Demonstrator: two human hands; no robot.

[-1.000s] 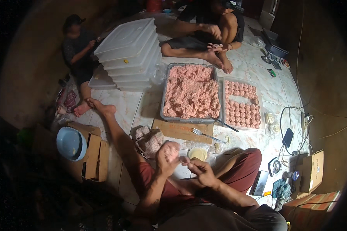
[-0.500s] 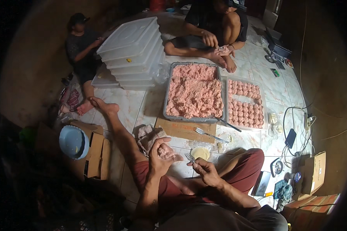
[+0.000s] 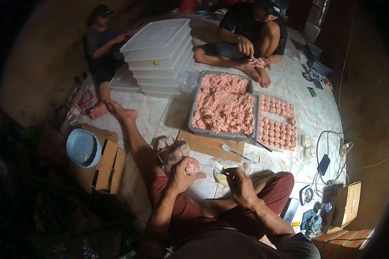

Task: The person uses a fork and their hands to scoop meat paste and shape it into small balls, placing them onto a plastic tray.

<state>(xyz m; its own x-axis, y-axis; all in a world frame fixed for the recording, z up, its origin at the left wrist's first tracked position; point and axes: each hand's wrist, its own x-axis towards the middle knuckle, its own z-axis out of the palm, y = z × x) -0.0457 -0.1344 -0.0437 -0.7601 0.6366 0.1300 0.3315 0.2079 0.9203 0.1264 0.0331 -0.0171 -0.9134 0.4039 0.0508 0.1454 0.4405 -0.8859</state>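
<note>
My left hand (image 3: 180, 176) is curled round a lump of pink minced meat (image 3: 191, 167), which shows between the fingers and thumb. In my right hand (image 3: 242, 189) is a metal fork (image 3: 218, 165), its tines pointing toward the left hand but apart from the meat. Just below the tines sits a small pale yellow bowl (image 3: 221, 178), partly hidden by the fork and hand. Farther off stands a large grey tub (image 3: 190, 125) heaped with minced meat (image 3: 222, 103). To its right, rows of meatballs (image 3: 277, 134) lie in a clear plastic tray (image 3: 299, 129).
A second fork (image 3: 233, 152) lies on flat cardboard (image 3: 207, 144), near a checked cloth (image 3: 172, 152). Stacked lidded plastic boxes (image 3: 160, 52) rise behind. Two people sit beyond, one handling meat. A blue basin (image 3: 83, 146) rests on a carton at left; cables and a phone (image 3: 323, 164) lie right.
The view has shifted, moving the far things rightward. My left fingers have closed more round the meat. My right hand has turned, and its fork points more upward.
</note>
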